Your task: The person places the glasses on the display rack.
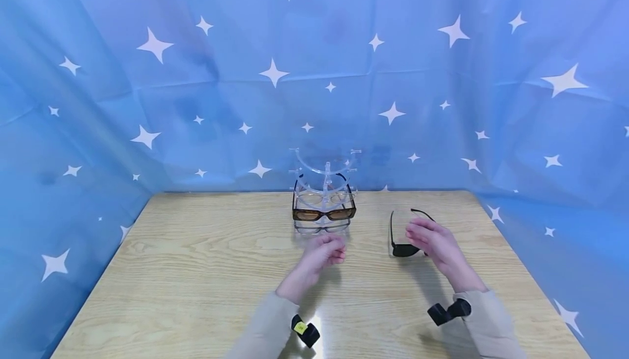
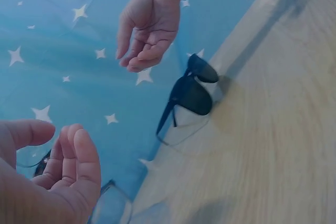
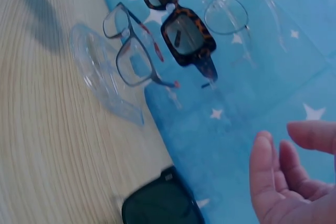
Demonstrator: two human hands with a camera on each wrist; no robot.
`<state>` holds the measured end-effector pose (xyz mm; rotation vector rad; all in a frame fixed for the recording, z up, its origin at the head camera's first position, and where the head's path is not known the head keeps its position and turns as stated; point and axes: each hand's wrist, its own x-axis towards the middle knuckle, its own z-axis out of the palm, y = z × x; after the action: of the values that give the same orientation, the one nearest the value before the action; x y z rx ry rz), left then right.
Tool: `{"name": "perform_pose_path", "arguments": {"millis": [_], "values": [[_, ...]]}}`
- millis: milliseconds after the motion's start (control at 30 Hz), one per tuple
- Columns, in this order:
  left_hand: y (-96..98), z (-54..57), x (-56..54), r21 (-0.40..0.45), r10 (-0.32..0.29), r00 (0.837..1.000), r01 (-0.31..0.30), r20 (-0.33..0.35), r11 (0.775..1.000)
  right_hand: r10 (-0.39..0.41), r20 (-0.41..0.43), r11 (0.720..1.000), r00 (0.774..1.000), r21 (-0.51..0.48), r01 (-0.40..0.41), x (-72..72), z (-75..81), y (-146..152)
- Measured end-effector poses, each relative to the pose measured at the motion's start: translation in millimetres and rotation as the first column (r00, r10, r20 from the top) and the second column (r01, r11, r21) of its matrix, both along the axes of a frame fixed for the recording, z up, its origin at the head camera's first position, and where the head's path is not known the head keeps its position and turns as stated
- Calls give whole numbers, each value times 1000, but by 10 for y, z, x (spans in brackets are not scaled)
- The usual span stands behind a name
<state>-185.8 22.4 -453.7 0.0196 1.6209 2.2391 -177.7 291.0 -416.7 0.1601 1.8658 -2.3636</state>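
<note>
A clear display stand [image 1: 325,170] at the table's back holds three pairs of glasses. Thin round wire glasses [image 3: 227,14] sit above tortoiseshell sunglasses [image 1: 324,215], and grey-framed eyeglasses [image 1: 321,229] are lowest. My left hand [image 1: 320,256] hovers in front of the stand, fingers loosely bent, with nothing in its grasp. Black sunglasses [image 1: 405,249] rest on the table to the right of the stand, temples unfolded toward the back. Above them is my right hand [image 1: 439,243], its thumb and fingers apart and holding nothing; it partly hides one lens in the head view.
The wooden table [image 1: 196,271] ends at a blue star-patterned curtain [image 1: 221,102] behind it and on both sides. The stand's clear base [image 3: 94,66] lies flat on the table. Small black cameras are strapped over both light sleeves [image 1: 267,321].
</note>
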Motion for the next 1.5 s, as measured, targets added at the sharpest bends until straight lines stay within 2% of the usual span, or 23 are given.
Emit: {"name": "perform_pose_path", "arguments": {"millis": [300, 600, 800, 1033, 1267, 1400, 1500], "values": [[248, -98, 12, -56, -39, 999, 40, 18, 998, -1, -27, 993, 1000, 114, 4, 64, -56, 245], [534, -120, 2, -100, -81, 996, 84, 35, 991, -47, -45, 995, 998, 85, 50, 143, -88, 532], [737, -168, -37, -115, -99, 994, 103, 36, 988, -60, -51, 994, 997, 89, 64, 146, -133, 724], [950, -276, -149, -160, -32, 998, 41, 56, 986, -124, 3, 980, 992, 158, 122, 133, -189, 902], [1080, -334, -243, -179, 15, 998, -4, 64, 984, -180, 36, 976, 983, 132, 174, 94, -256, 1021], [1134, -343, -277, -203, 33, 998, -20, 58, 979, -165, 70, 978, 984, 140, 155, 39, -308, 1058], [1170, -340, -291, -212, 31, 997, -16, 68, 977, -129, 104, 968, 986, 228, 103, -2, -346, 1079]]}}
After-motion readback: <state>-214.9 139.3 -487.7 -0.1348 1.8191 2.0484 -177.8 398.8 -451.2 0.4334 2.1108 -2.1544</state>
